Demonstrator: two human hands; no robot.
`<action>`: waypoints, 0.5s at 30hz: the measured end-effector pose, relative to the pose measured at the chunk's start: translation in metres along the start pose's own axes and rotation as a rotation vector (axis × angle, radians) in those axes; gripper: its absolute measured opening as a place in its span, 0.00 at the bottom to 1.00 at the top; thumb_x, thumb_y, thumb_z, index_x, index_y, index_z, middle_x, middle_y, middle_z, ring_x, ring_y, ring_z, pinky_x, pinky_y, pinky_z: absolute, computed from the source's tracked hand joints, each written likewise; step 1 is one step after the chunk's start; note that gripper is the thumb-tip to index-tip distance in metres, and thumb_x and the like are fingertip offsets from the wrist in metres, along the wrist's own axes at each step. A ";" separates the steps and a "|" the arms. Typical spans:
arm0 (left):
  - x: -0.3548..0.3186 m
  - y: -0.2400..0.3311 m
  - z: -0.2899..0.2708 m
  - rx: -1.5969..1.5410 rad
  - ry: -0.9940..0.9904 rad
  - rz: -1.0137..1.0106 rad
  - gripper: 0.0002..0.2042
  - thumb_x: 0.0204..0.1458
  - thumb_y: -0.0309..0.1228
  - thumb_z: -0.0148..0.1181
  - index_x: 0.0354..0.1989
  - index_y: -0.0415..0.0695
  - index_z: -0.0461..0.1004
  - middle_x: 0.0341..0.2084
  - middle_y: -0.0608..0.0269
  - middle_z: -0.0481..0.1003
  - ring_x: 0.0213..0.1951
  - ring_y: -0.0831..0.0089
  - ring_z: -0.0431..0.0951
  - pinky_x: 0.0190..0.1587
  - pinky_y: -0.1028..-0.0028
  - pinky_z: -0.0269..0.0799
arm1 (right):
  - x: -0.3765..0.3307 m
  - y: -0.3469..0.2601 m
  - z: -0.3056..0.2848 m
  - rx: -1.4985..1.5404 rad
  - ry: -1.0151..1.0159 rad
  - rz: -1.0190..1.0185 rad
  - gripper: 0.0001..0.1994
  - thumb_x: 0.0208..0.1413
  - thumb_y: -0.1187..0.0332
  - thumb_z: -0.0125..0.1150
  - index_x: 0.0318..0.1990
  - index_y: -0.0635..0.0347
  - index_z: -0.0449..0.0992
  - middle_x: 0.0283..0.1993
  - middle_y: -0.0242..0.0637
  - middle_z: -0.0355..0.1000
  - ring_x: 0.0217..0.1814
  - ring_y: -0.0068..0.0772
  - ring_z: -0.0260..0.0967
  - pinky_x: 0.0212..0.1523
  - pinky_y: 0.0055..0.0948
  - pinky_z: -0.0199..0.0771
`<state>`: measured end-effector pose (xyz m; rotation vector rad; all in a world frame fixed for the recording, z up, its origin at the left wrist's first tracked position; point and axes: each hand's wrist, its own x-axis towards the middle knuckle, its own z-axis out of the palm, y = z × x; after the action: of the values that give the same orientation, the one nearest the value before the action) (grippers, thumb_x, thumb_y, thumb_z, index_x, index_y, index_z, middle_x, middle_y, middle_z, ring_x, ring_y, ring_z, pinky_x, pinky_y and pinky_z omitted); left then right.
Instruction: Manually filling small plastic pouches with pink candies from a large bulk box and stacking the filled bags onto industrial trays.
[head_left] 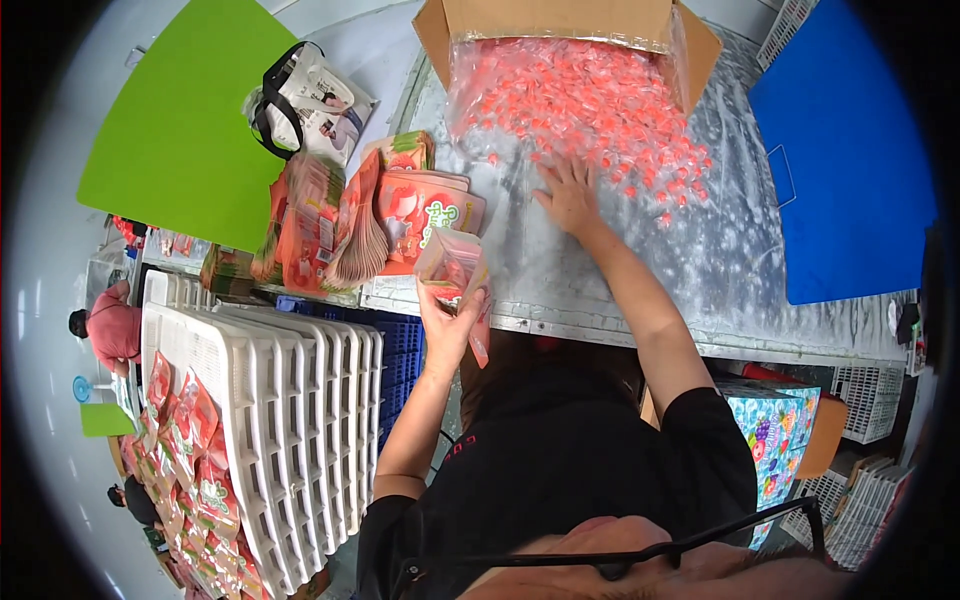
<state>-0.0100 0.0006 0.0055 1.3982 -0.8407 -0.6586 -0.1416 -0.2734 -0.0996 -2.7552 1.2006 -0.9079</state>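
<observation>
In my left hand (447, 322) is a stand-up pouch (456, 250), gripped near its bottom with its mouth spread open at the top. Some red pieces seem to show inside it. My right hand (568, 196) lies over the metal tabletop with fingers spread, its fingertips at the near edge of a heap of small red, clear-wrapped candies (570, 95). The heap spills out of a cardboard box (560, 18) lined with clear plastic. Left of my left hand, flat printed pouches (405, 215) lie fanned out, beside bundled stacks of pouches (312, 215).
A white bag with black handles (325, 95) sits behind the pouches. Green (180, 130) and blue (850, 150) panels stand on either side. Stacked white crates (290, 420) at left hold filled pouches (195, 420). A person in pink (112, 325) is farther off.
</observation>
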 end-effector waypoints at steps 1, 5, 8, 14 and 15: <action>0.000 0.000 0.001 0.000 -0.006 0.001 0.36 0.46 0.20 0.66 0.64 0.39 0.55 0.56 0.56 0.64 0.58 0.68 0.66 0.62 0.67 0.62 | -0.001 0.008 0.005 0.016 -0.057 -0.002 0.27 0.54 0.48 0.61 0.60 0.46 0.73 0.69 0.42 0.59 0.74 0.54 0.47 0.70 0.67 0.39; -0.002 0.006 0.003 0.010 0.006 0.028 0.35 0.46 0.20 0.67 0.63 0.38 0.56 0.54 0.56 0.65 0.56 0.68 0.68 0.60 0.67 0.64 | -0.035 -0.005 -0.020 0.196 -0.159 -0.032 0.25 0.59 0.51 0.56 0.61 0.49 0.72 0.68 0.41 0.62 0.74 0.43 0.51 0.73 0.58 0.42; -0.002 0.006 0.003 0.019 -0.009 0.019 0.35 0.46 0.21 0.67 0.62 0.38 0.56 0.53 0.56 0.66 0.55 0.68 0.69 0.59 0.67 0.65 | -0.060 -0.003 -0.032 0.309 -0.239 0.073 0.23 0.65 0.53 0.49 0.64 0.49 0.69 0.69 0.42 0.61 0.74 0.42 0.52 0.73 0.49 0.47; -0.003 0.005 0.006 0.035 -0.053 0.021 0.34 0.46 0.21 0.68 0.62 0.38 0.57 0.52 0.55 0.67 0.54 0.67 0.70 0.58 0.67 0.66 | -0.073 0.028 -0.056 1.236 -0.010 0.575 0.22 0.69 0.57 0.42 0.65 0.54 0.67 0.69 0.46 0.61 0.73 0.47 0.53 0.73 0.35 0.47; -0.003 0.005 0.008 0.021 -0.068 0.014 0.34 0.46 0.21 0.68 0.62 0.38 0.57 0.52 0.55 0.68 0.54 0.67 0.70 0.58 0.67 0.66 | -0.073 0.032 -0.056 1.234 -0.005 0.577 0.22 0.69 0.57 0.42 0.65 0.54 0.67 0.69 0.46 0.61 0.73 0.47 0.53 0.73 0.35 0.47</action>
<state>-0.0183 -0.0013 0.0100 1.3944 -0.9125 -0.6919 -0.2305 -0.2346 -0.0974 -1.3555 0.8564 -1.0294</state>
